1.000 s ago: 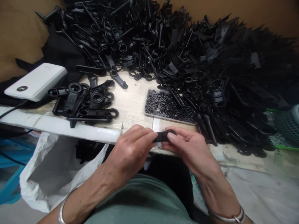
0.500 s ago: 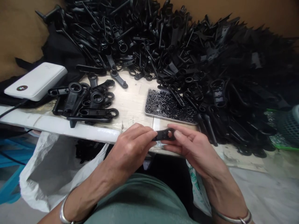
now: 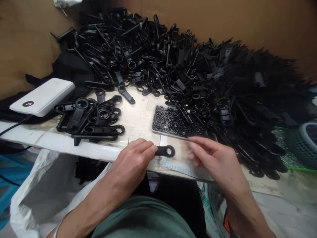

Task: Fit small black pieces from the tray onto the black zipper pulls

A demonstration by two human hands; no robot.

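My left hand [image 3: 136, 162] grips a black plastic arm piece [image 3: 166, 151] near the table's front edge. The piece's ring-shaped end sticks out to the right of my fingers; its other end is hidden in my hand. My right hand [image 3: 210, 155] is off the piece, thumb and index finger pinched together at the near edge of a shallow tray [image 3: 170, 135]. Whether something tiny sits between those fingertips cannot be made out. Many small dark, shiny bits [image 3: 168, 119] fill the tray, and one black arm lies across it.
A large heap of black plastic arms [image 3: 158, 59] covers the back and right. A smaller pile [image 3: 91, 115] lies at the left beside a white power bank [image 3: 43, 96] with a cable. A teal basket [image 3: 305, 145] stands at the right; a white sack [image 3: 32, 185] hangs open below left.
My right hand has let go of the arm piece and moved right to the tray's near edge. My left hand still holds the piece, slightly lower. The camera view has tilted up.
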